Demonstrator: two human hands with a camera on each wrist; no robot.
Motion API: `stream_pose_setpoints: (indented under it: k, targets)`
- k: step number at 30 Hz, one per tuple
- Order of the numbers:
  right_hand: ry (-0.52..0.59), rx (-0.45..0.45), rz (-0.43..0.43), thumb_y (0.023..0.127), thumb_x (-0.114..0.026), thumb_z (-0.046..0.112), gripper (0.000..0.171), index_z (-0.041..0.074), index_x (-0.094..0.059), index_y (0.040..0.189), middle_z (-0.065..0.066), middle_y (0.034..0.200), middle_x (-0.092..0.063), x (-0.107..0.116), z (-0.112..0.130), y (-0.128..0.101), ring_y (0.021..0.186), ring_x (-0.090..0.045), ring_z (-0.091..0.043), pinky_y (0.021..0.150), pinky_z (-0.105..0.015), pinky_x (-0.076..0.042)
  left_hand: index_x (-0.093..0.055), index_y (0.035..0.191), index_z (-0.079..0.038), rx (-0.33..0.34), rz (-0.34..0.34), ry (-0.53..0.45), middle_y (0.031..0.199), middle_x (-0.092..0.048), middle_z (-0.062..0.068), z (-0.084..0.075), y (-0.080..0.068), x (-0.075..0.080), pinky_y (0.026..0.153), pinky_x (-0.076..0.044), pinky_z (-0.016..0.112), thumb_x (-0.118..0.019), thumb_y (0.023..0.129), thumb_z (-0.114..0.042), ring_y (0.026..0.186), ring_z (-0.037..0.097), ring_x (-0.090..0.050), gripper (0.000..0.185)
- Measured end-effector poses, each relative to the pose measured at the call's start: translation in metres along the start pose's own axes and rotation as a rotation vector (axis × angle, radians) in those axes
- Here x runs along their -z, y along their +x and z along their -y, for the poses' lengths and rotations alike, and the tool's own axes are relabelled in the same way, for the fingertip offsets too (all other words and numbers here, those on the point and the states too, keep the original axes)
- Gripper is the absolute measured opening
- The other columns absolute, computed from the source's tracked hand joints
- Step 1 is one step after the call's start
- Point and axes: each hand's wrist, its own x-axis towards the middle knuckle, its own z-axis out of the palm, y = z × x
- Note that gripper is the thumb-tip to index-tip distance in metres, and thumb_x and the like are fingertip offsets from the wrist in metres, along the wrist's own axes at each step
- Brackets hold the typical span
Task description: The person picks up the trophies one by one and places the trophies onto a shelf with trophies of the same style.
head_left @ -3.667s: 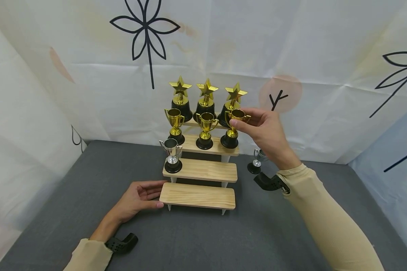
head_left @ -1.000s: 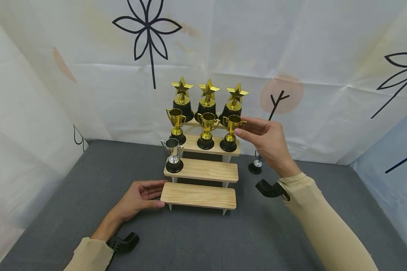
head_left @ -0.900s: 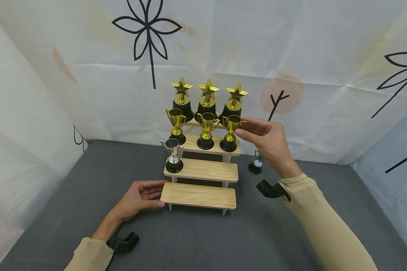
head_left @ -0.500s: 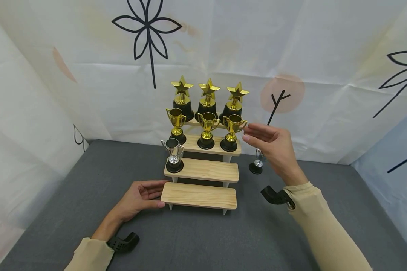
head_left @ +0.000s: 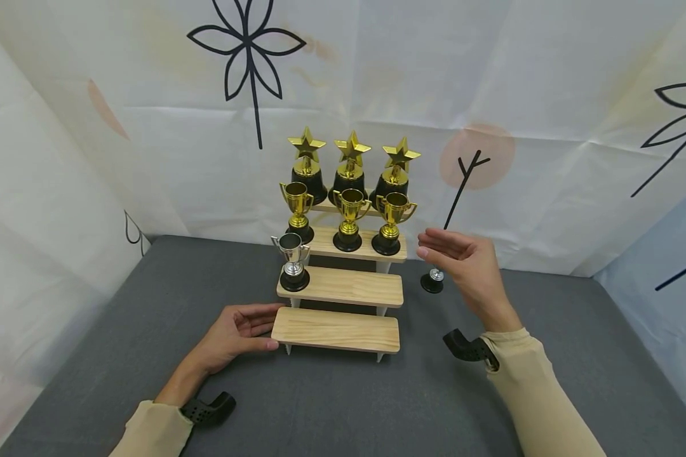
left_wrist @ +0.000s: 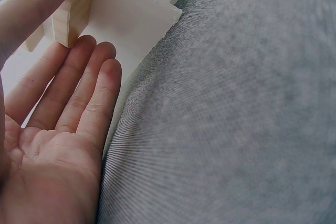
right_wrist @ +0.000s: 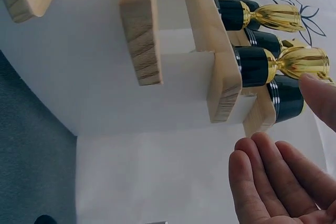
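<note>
The grey surface carries a wooden stepped stand of four tiers, backed by a white patterned cloth. Three star trophies stand on the top tier, three gold cup trophies below them, and one silver cup trophy at the left end of the third tier; the lowest tier holds nothing. A second small silver cup stands on the surface just right of the stand, its upper part hidden behind the right hand.

The right hand hangs in the air, fingers straight and relaxed, holding nothing. The rightmost gold cup trophy stands upright on the second tier, up and to the left of the fingertips, near but clearly apart. The left hand lies palm up on the surface, empty, fingers relaxed, their tips touching the left end of the lowest tier.

The risk I judge here is a knock. The gold cup sits near the right end of its tier, and the trophies look light and top-heavy on narrow bases, so a careless sweep of the right hand past that end could tip it off. A nudge from the left hand against the stand could rock every tier at once.
</note>
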Motion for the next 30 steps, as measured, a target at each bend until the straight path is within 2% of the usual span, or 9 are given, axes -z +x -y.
stream_pose_setpoints:
  k: [3,17,24,30]
  targets:
    - [0.004,-0.010,-0.010,0.091,-0.078,0.008,0.050,-0.008,-0.060,0.135,-0.010,0.121,-0.072,0.001,-0.005,-0.003,0.106,-0.070,-0.010,0.091,-0.022,-0.059,-0.045,0.140,0.019,0.011,-0.004,-0.005,0.142,-0.052,0.032,0.000,0.000,0.000,0.103,-0.054,0.035,-0.081,0.080,0.008,0.121,0.018,-0.063,0.071]
    - [0.017,-0.021,-0.071,0.091,-0.079,0.011,0.050,-0.007,-0.060,0.134,-0.007,0.120,-0.072,0.007,-0.024,-0.016,0.105,-0.070,-0.010,0.095,-0.020,-0.056,-0.046,0.140,0.019,0.022,-0.014,0.015,0.142,-0.050,0.034,-0.001,0.000,-0.001,0.102,-0.054,0.034,-0.081,0.080,0.008,0.121,0.017,-0.063,0.070]
    - [0.039,-0.003,-0.075,0.089,-0.080,0.008,0.051,-0.007,-0.060,0.135,-0.013,0.123,-0.070,0.007,-0.033,-0.019,0.106,-0.070,-0.013,0.094,-0.023,-0.057,-0.045,0.139,0.020,0.005,0.000,0.013,0.141,-0.049,0.038,0.000,0.000,0.000,0.102,-0.054,0.033,-0.079,0.082,0.008,0.120,0.017,-0.064,0.068]
    - [0.075,0.007,-0.103,0.089,-0.079,0.005,0.047,-0.006,-0.062,0.132,-0.006,0.117,-0.073,0.009,-0.037,-0.020,0.105,-0.070,-0.013,0.092,-0.023,-0.058,-0.045,0.140,0.020,-0.002,0.004,-0.012,0.140,-0.051,0.034,0.001,0.000,0.000,0.102,-0.054,0.035,-0.080,0.081,0.008,0.121,0.020,-0.063,0.070]
